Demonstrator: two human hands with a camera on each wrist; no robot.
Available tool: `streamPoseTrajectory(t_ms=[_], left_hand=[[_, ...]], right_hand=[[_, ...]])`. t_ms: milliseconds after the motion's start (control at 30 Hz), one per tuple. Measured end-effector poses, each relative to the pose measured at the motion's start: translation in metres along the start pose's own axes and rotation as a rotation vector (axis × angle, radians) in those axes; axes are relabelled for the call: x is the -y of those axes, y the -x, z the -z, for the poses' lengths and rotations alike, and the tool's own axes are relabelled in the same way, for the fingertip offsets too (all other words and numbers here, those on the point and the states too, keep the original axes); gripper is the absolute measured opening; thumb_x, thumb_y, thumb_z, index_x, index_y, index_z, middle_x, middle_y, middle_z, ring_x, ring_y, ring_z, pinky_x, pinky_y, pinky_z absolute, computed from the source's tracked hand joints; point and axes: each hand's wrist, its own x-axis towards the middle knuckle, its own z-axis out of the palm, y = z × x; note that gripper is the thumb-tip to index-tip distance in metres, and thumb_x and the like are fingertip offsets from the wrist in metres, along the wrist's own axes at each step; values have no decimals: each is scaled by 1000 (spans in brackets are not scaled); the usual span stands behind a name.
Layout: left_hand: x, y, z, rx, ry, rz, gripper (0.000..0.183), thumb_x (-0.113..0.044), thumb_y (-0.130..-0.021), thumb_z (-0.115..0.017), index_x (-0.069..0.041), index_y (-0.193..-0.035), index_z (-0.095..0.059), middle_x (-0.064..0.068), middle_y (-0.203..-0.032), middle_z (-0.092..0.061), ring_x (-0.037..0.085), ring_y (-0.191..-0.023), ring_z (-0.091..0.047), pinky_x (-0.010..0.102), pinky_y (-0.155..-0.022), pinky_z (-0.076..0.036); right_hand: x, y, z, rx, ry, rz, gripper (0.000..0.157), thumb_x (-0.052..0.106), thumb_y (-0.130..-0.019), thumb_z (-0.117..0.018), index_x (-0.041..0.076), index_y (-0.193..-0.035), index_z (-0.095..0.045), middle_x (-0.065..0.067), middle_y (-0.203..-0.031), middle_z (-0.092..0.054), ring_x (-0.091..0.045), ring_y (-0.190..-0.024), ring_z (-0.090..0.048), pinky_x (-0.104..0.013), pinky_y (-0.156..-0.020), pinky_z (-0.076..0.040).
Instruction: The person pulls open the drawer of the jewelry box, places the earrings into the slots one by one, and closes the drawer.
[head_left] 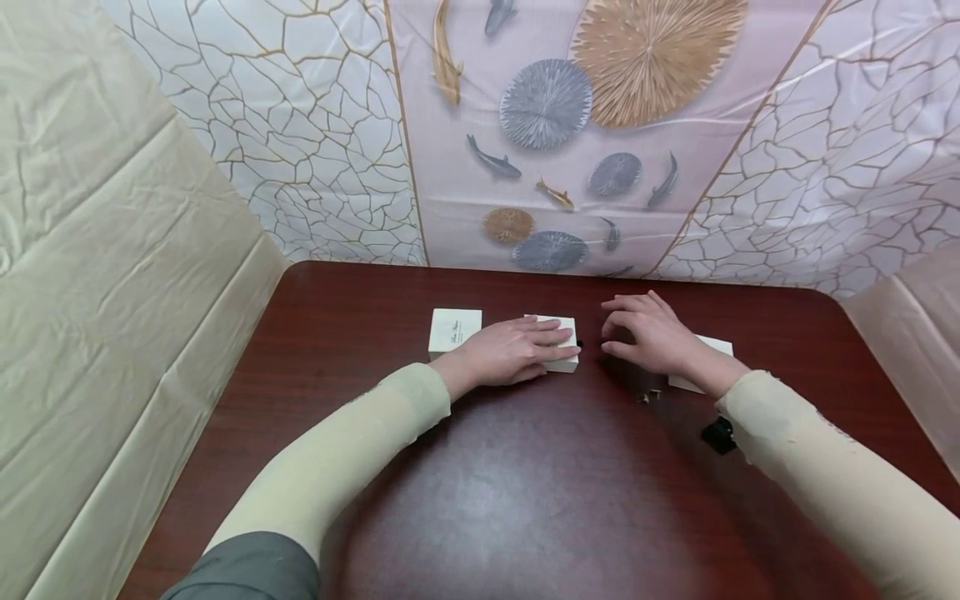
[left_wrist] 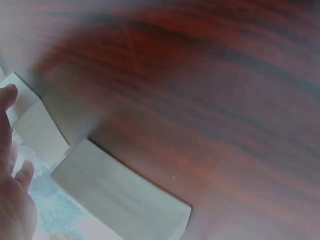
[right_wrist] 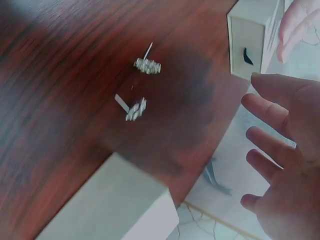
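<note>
My left hand (head_left: 517,350) rests on top of a small white box (head_left: 562,365), its fingers stretched across the lid. The box's end face, with a short black pull tab, shows in the right wrist view, where the box (right_wrist: 248,42) stands just past my right fingertips. My right hand (head_left: 648,333) hovers to the right of that box, fingers apart and loosely bent, holding nothing. Two small silvery earrings (right_wrist: 148,66) with thin posts lie on the table near it. Much of the box top is hidden under my left hand.
Another white box (head_left: 454,327) with small dark print stands left, partly behind my left wrist. A third white box (head_left: 712,343) lies under my right forearm. Beside the right sleeve is a small black object (head_left: 720,435). Patterned cloth hangs behind the dark red table (head_left: 480,500).
</note>
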Motion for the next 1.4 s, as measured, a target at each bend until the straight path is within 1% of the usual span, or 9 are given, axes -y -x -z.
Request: streamPoseTrajectory(t_ms=[100,300,533,700,867,967,1133,1267,1400], left_hand=[[-2,2,6,-4,-21,0,57,-28,-108,-66,-25,-162,-50,4,-167,-46,22,-158,-37,41,-129,-30],[-7,9,17,-4,-30,4,56,-29,-108,-65,-24,-162,-51,5,-167,-46,23,-158,-37,42,-129,-30],[-11,20,26,13,-38,16,57,-31,-109,-62,-22,-164,-47,6,-169,-43,25,-158,-37,44,-129,-30],[-15,28,29,0,-18,29,59,-33,-108,-64,-20,-163,-48,8,-169,-43,27,-157,-39,48,-128,-32],[-21,36,30,-10,8,43,59,-33,-107,-65,-20,-163,-49,9,-167,-45,27,-156,-42,50,-127,-34],[-25,42,30,-14,23,49,60,-34,-107,-65,-20,-163,-48,9,-167,-46,27,-155,-43,52,-127,-34],[-32,51,30,-20,51,58,60,-35,-107,-66,-21,-163,-48,9,-167,-46,27,-154,-44,51,-128,-32],[-39,59,32,-2,59,74,60,-37,-108,-64,-21,-164,-47,8,-169,-43,27,-155,-43,52,-128,-32],[-44,66,32,25,59,87,60,-39,-108,-63,-21,-163,-48,8,-169,-42,27,-155,-43,54,-127,-33]], right_hand=[[-4,8,6,-4,18,10,13,17,-94,-81,9,-102,-76,-28,-147,-60,-51,-143,-46,-76,-121,-21],[-12,29,16,-34,63,33,25,17,-93,-83,2,-112,-77,-31,-143,-61,-53,-136,-51,-73,-117,-30],[-24,57,19,-46,100,-4,39,18,-93,-83,-1,-126,-73,-31,-147,-59,-53,-134,-52,-70,-110,-40],[-34,76,17,-106,103,-10,45,14,-90,-85,-2,-130,-71,-31,-144,-60,-53,-131,-54,-70,-106,-44],[-44,92,14,-146,123,-29,55,14,-86,-87,-4,-135,-68,-31,-142,-60,-53,-125,-56,-68,-98,-48],[-50,100,10,-177,132,-36,59,13,-84,-89,-5,-135,-67,-31,-140,-61,-52,-120,-58,-67,-93,-50],[-59,110,2,-216,132,-43,61,11,-81,-90,-3,-136,-66,-31,-138,-62,-52,-117,-59,-67,-91,-51],[-64,117,-4,-245,140,-26,63,9,-79,-91,-1,-135,-66,-30,-136,-63,-52,-116,-60,-67,-89,-52],[-67,121,-11,-256,142,-11,66,9,-78,-92,-1,-137,-64,-31,-136,-62,-52,-117,-59,-67,-89,-52]])
